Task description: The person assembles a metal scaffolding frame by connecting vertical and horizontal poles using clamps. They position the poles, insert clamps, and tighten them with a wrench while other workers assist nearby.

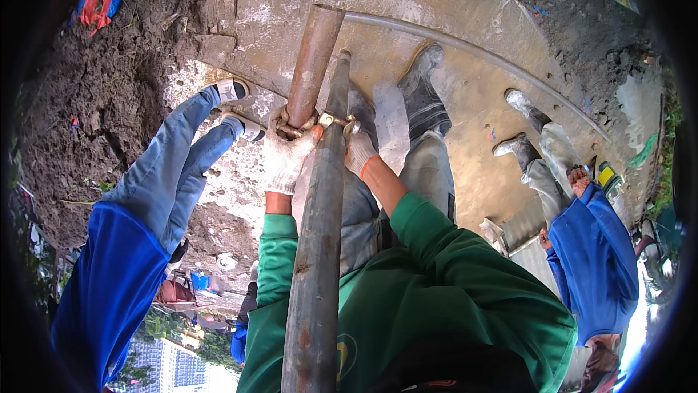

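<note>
A long grey steel pipe (320, 247) runs from the lower edge up between my arms, rust-spotted along its length. Beside its upper part stands a wider, rusty brown pipe (314, 66), slightly tilted. Where the two pipes come close sits a brass-coloured pipe clamp (329, 119). My left hand (289, 154), in a white knit glove with an orange fingertip, is closed around the clamp at the foot of the brown pipe. My right hand (359, 147), gloved too, pinches the clamp's bolt end on the grey pipe's right side. Its fingertips are partly hidden.
A thin pole (472, 47) stretches right from the brown pipe's top. A person in blue (120, 269) stands at left, another (592, 255) at right. My rubber boot (427, 98) is on the wet concrete (472, 167). Churned mud (109, 102) lies left.
</note>
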`<state>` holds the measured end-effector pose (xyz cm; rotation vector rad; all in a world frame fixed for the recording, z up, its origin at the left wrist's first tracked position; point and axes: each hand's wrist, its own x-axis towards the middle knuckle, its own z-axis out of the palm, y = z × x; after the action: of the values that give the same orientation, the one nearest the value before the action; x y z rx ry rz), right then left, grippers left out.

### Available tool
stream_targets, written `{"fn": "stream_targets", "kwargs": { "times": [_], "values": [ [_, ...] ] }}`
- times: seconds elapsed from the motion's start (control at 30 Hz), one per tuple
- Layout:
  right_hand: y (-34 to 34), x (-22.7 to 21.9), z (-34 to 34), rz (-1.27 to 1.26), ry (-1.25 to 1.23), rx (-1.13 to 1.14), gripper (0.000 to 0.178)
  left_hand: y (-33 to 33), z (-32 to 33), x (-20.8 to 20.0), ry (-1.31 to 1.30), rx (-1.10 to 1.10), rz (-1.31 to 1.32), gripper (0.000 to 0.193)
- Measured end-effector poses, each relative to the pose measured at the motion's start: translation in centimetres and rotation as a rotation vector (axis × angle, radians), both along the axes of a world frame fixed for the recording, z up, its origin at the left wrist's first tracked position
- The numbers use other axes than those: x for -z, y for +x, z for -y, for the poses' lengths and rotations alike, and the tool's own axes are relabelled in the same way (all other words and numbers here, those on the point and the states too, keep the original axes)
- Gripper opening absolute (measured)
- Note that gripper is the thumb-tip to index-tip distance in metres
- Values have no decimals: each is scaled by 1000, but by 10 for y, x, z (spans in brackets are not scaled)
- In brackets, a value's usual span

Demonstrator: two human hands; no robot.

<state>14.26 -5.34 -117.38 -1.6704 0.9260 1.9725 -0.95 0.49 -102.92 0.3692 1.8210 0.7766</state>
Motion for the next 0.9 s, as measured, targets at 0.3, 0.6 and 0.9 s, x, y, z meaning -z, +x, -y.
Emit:
{"fn": "stream_targets", "kwargs": {
  "times": [0.3, 0.6, 0.9],
  "values": [
    [14, -113, 33, 582, 1147, -1213, 58, -4, 10, 12, 90, -22, 47, 89],
    [65, -293, -79, -268, 555, -906, 79, -3, 4, 0, -23, 23, 1, 86],
    [79, -280, -104, -322, 1284, -1630, 36, -3, -2, -5, -18, 15, 23, 83]
  ]
}}
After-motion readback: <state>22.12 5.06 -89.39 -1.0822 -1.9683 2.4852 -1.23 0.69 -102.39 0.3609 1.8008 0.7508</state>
